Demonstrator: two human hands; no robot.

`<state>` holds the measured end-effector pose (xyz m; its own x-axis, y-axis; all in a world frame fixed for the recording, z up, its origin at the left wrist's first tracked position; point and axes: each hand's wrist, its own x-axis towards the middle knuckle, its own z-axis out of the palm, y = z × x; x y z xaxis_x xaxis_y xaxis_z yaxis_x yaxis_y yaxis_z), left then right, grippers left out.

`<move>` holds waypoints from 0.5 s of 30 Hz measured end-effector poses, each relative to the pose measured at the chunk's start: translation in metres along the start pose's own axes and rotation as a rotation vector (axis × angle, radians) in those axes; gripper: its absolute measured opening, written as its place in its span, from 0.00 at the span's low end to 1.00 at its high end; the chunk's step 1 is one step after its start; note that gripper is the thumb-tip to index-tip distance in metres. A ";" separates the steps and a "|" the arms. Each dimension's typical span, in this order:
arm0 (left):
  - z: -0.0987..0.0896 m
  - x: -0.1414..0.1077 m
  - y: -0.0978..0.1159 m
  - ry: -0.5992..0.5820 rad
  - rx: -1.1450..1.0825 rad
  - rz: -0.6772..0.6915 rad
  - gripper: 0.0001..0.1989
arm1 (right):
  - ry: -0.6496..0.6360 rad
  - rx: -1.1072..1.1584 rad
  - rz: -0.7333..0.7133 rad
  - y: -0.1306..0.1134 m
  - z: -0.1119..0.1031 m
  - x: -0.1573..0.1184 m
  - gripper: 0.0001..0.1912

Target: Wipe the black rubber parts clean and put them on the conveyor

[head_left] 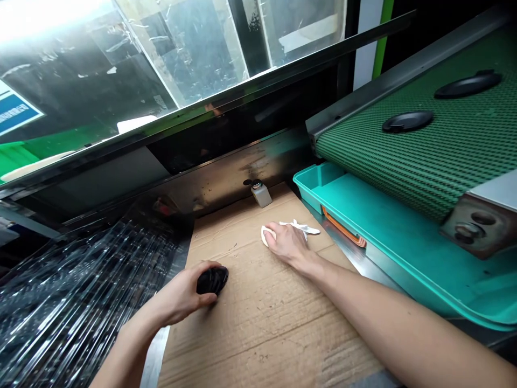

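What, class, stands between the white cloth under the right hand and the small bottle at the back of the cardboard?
Nothing visible: only the cardboard lies between the white cloth, under the right hand, and the small bottle.

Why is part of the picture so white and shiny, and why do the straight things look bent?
In the head view, white glare washes out the upper left of the glass panel, and the crinkled clear plastic sheet throws bright streaks. Also in the head view, the metal rail of the green belt looks slanted and stretched, probably from a wide lens, while the cardboard looks sharp.
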<state>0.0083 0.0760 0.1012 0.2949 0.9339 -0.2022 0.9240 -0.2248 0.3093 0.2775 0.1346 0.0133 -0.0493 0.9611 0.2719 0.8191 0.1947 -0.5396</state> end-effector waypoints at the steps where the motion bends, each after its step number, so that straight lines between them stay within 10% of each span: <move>1: 0.003 -0.001 0.001 -0.017 -0.001 0.015 0.29 | 0.004 -0.003 0.001 0.000 0.000 0.000 0.20; 10: 0.013 0.008 -0.002 -0.041 0.051 0.005 0.36 | -0.135 0.061 -0.309 -0.013 0.000 -0.019 0.18; 15: 0.016 0.014 -0.009 -0.006 0.103 0.055 0.26 | -0.011 0.059 -0.336 -0.017 0.001 -0.012 0.21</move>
<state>0.0083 0.0872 0.0810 0.3471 0.9176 -0.1936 0.9265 -0.3034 0.2227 0.2632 0.1200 0.0186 -0.3171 0.8434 0.4337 0.7215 0.5114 -0.4668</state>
